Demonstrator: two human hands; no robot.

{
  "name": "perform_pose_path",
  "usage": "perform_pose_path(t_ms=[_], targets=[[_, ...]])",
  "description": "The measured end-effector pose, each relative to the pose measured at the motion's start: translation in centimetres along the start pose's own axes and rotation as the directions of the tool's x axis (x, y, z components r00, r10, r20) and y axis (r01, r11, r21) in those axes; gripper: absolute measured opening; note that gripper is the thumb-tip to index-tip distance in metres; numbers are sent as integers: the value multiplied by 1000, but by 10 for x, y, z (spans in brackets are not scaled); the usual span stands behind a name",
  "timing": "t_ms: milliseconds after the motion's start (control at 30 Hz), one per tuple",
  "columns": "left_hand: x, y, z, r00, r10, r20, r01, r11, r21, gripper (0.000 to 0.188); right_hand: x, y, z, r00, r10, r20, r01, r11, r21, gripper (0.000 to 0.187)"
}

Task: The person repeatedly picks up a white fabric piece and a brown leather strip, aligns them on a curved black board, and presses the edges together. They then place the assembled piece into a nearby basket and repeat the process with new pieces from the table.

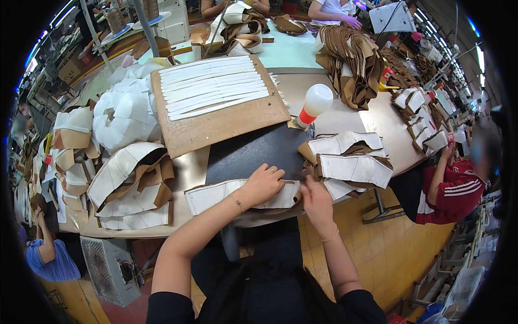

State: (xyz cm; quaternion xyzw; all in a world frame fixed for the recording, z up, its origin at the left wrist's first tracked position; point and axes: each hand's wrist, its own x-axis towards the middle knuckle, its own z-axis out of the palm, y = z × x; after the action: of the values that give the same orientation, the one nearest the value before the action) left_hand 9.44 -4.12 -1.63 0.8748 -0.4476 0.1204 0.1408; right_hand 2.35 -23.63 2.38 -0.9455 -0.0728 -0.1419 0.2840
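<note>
Head view, left to right: beyond the left forearm, a stack of white-and-brown curved pieces (121, 173) lies on the table (154, 233), with a heap of white panels (123, 110) farther out. Ahead of the left hand (265, 184), a tan board (216, 137) bears a row of white strips (216, 86), none of them in the hands.

One white-faced piece (209, 197) lies along the table's near edge, directly under the left hand and reaching the right one; this piece looks partway through handling, neither laid aside nor finished with. The left fingers are curled over its upper edge, gripping it. The right hand (317, 202) is at its right end, but motion blur leaves unclear whether those fingers pinch it or only touch it.

Ahead of the right hand stands a white bottle (319, 98) with a red band; just beyond that hand to the right lies another stack of similar pieces (353, 168). Judging by the two stacks, plenty may remain, though which one is done cannot be told.

As for writing, a cardboard box (71, 67) far beyond the left hand carries dark printed letters; the nearby pieces show no readable label.
</note>
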Motion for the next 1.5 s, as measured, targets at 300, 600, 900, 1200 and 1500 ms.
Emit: perform_pose_path(t_ms=[300, 600, 900, 1200, 1500], targets=[[-4, -1, -4, 998, -54, 30, 58, 991, -120, 14, -5, -3, 7, 999, 45, -29, -42, 992, 121, 37], [-15, -24, -17, 989, -55, 137, 87, 967, -238, 15, 12, -30, -9, 1000, 18, -3, -17, 996, 87, 39], [-19, -15, -13, 999, -11, 49, 10, 1000, 16, 17, 11, -29, -10, 999, -10, 32, 6, 991, 130, 41], [-28, -47, -25, 950, -120, 289, 255, 832, -492, 28, 10, -24, -6, 955, -5, 298, 45, 991, -125, 39], [-33, -20, -24, 998, -40, 45, 43, 997, -64, 26, 12, -23, 1, 930, -7, 367, 44, 995, -92, 39]])
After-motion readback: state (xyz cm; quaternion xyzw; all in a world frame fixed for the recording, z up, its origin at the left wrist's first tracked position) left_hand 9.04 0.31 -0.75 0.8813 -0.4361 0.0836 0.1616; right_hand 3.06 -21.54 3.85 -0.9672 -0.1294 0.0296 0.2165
